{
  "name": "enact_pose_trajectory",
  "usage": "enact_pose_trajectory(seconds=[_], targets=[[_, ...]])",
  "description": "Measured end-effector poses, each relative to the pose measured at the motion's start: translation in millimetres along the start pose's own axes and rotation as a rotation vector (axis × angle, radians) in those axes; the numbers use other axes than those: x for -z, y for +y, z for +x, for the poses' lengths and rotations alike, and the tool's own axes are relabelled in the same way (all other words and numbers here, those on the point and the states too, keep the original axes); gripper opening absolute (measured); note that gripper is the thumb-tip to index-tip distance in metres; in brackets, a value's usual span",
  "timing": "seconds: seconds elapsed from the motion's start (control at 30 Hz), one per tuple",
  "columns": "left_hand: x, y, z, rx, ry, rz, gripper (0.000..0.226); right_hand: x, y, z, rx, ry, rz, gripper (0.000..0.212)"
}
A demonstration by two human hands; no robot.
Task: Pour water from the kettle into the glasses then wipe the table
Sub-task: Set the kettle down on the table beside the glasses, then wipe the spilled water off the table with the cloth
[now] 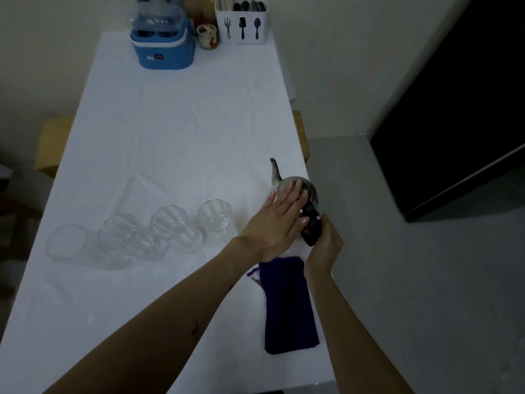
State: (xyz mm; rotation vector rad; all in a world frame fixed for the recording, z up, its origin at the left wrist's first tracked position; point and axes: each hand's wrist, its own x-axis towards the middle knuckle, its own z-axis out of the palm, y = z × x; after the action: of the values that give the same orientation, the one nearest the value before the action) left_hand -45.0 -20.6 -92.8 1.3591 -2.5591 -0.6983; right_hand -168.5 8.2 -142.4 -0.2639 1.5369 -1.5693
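A small metal kettle [309, 191] with a thin spout [275, 172] stands near the table's right edge. My right hand [324, 245] grips its black handle [312, 228]. My left hand [277, 220] lies flat on the kettle's lid, fingers stretched out. Several clear glasses stand in a row to the left: the nearest glass [216, 220], a second [170, 227], a third [119, 233] and the farthest [68, 243]. A dark blue cloth [289, 305] lies folded on the table under my right forearm.
The table has a white cover [176, 132]. At its far end stand a blue container [163, 48], a small patterned cup [206, 36] and a white cutlery holder [243, 22]. Grey floor and a dark doorway lie to the right.
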Motion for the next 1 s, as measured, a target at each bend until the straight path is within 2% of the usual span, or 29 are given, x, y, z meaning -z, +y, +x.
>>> enact_pose_trajectory(seconds=[0.1,0.17,0.27,0.3,0.37,0.43,0.53,0.63,0.8,1.0], targets=[[-6.2,2.2,-7.0,0.027,0.027,0.081,0.060,13.9,24.0,-22.7,0.225,0.103,-0.288,0.015],[-13.6,5.1,-24.5,0.027,0.078,-0.016,0.056,33.1,48.9,-47.6,0.325,0.084,-0.576,0.034],[-36.5,5.4,-71.7,0.036,0.144,-0.158,0.056,68.3,89.3,-77.5,0.553,-0.135,-1.210,0.066],[-47.7,2.5,-89.6,0.071,0.142,-0.179,0.057,77.2,101.9,-82.9,0.616,-0.214,-1.372,0.070],[-71.3,-5.0,-124.5,0.157,0.131,-0.200,0.057,85.2,116.3,-87.8,0.671,-0.279,-1.541,0.065],[-90.2,-12.5,-157.0,0.228,0.137,-0.203,0.055,83.3,119.1,-85.7,0.682,-0.235,-1.557,0.061],[-107.3,-21.6,-201.0,0.296,0.155,-0.196,0.057,76.0,114.3,-85.2,0.651,-0.179,-1.500,0.069],[-119.4,-29.8,-243.2,0.338,0.189,-0.202,0.057,75.5,120.3,-100.7,0.710,-0.135,-1.417,0.062],[-136.7,-48.8,-309.7,0.397,0.229,-0.145,0.057,94.1,159.6,-158.8,0.820,-0.189,-1.459,0.063],[-145.2,-82.5,-359.6,0.482,0.250,-0.008,0.057,68.8,159.5,-139.6,0.724,-0.057,-1.497,0.057]])
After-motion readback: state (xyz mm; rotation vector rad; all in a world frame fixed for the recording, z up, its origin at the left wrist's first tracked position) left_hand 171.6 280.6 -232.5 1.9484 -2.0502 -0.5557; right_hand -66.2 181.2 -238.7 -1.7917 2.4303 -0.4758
